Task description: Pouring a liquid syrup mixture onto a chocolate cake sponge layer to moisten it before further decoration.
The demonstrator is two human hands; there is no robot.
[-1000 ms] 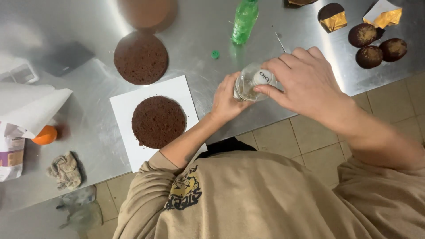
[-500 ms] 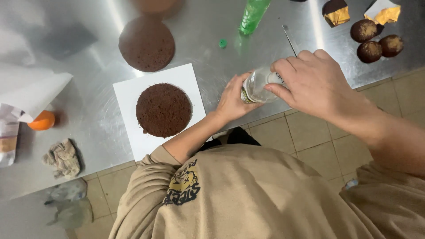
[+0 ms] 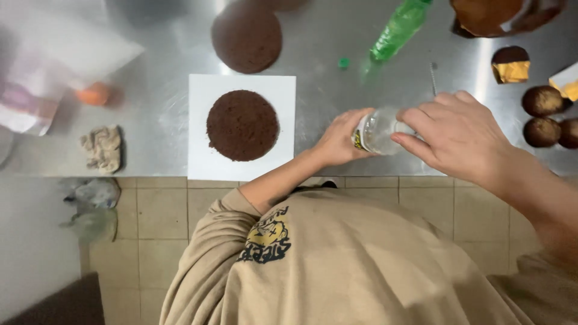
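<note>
Hands meet over the near edge of the brushed steel worktop (image 3: 150,138): left hand (image 3: 338,139) wrapped around one end of a small clear plastic bottle (image 3: 376,130), right hand (image 3: 460,135) closed over its other end, fingers curled as if twisting a cap; the step in hand appears to be opening it, which calls for a firm counter-grip. Bottle held sideways, just above the worktop. To the left, a round, crumbly dark-brown sponge layer (image 3: 242,125) lies on a square white card (image 3: 205,90); a second layer (image 3: 247,37) sits beyond, a green plastic bottle (image 3: 397,29) farther right
</note>
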